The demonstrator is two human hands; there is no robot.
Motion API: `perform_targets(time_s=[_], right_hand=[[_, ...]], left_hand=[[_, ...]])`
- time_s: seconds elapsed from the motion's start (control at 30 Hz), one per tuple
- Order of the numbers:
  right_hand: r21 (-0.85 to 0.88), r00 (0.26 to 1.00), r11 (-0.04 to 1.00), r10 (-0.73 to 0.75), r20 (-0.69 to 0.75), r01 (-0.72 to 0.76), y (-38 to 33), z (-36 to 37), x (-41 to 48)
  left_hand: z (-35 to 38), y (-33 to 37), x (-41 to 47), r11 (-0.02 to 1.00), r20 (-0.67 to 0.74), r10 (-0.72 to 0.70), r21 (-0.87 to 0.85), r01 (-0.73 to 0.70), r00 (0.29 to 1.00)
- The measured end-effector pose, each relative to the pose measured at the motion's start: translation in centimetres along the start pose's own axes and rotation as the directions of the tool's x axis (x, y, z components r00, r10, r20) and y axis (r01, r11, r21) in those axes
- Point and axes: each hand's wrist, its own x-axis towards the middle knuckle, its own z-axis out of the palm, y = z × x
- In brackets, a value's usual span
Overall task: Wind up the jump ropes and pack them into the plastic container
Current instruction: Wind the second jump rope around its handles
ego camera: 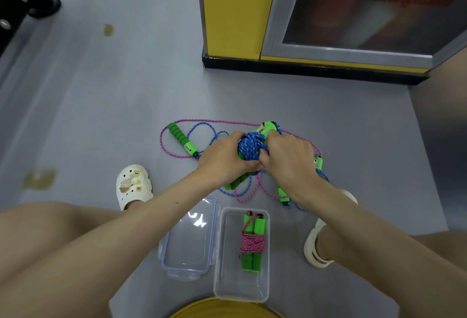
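A blue jump rope [251, 147] is wound in thick coils around its green foam handles, held above the grey floor. My left hand [225, 159] grips the bundle from the left, and my right hand [288, 157] grips it from the right, fingers curled on the blue cord. Loose blue and pink ropes [177, 151] lie tangled on the floor behind and under my hands, with a green handle [182, 139] at the left and others at the right [283, 195]. The clear plastic container [241, 290] stands near me and holds a wound pink rope bundle [251, 240].
The container's clear lid [189, 242] lies to the left of the container. White clogs [134, 186] are on my feet at either side, with my knees low in view. A yellow cabinet with a black base [303, 65] stands behind the ropes.
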Motion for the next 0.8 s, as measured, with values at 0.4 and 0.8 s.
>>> perform_targets(time_s=[0.4, 0.8], right_hand=[[0.148, 0.945, 0.989, 0.057, -0.323, -0.009, 0.1, 0.7, 0.1], [0.241, 0.926, 0.967, 0.015, -0.376, 0.082, 0.7, 1.4, 1.0]], left_hand=[[-0.4, 1.4, 0.2, 0.998, -0.106, 0.056, -0.008, -0.058, 0.993], [-0.7, 0.8, 0.5, 0.981, -0.079, -0.018, -0.194, 0.003, 0.997]])
